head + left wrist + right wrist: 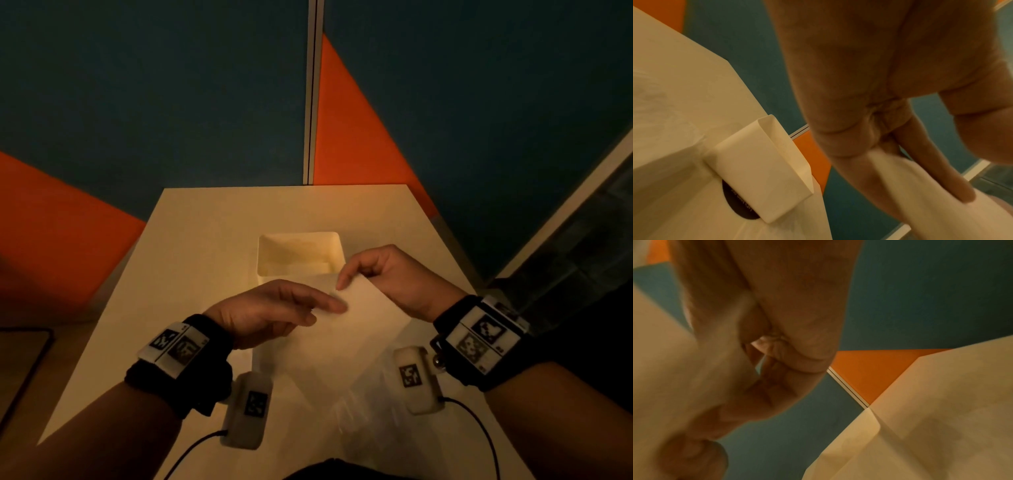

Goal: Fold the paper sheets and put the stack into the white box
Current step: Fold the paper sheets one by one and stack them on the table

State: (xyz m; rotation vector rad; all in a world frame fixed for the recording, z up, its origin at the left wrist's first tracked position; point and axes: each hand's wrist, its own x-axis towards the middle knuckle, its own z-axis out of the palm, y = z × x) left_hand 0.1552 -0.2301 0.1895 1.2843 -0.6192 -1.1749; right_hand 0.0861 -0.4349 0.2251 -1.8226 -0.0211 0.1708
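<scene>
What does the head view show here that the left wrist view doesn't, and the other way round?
Head view only: the right hand pinching the paper's far corner, and the box's open inside. Left wrist view only: the box's outer wall with a dark oval label beside it. Both: the left hand holding the paper, and the table.

One white box (299,253) sat on one table (205,246). One sheet of paper (342,339) was plainly countable in the head view; whether more lay under it could not be told. Two hands were in view, one left hand (270,313) and one right hand (390,274). Two wristbands showed, one per wrist, at (178,353) and (479,337). Two small white camera units hung under the wrists, at (248,409) and (418,378), and two black cables, one trailing from each, at (191,448) and (479,425). One dark round label (735,201) showed beside the box in the left wrist view.
</scene>
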